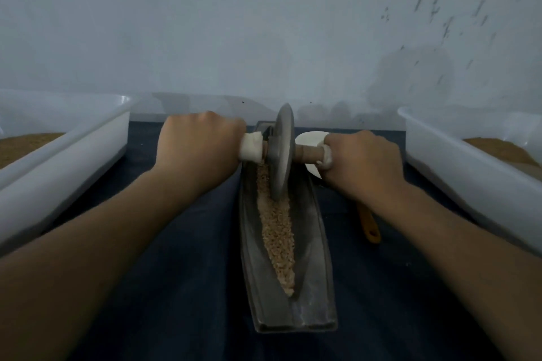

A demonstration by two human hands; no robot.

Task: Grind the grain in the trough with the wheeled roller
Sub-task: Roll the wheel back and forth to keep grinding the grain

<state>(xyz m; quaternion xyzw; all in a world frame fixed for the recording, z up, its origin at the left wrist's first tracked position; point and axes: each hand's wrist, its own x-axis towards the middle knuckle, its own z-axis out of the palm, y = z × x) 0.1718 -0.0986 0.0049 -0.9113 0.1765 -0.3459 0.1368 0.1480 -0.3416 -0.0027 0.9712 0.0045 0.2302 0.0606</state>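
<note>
Hands (pixel 199 142) (pixel 362 163) on roller (pixel 282 152), dark cloth (pixel 181 287), pale wall (pixel 234 23)

No lettering, label, brand or number can be read on the trough (pixel 321 278), the wheeled roller (pixel 282 152) or the wall (pixel 234 23).

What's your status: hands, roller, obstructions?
Left hand and right hand each grip a roller handle. Roller upright on grain, toward trough far end. Orange-handled scoop beside trough, clear.
</note>
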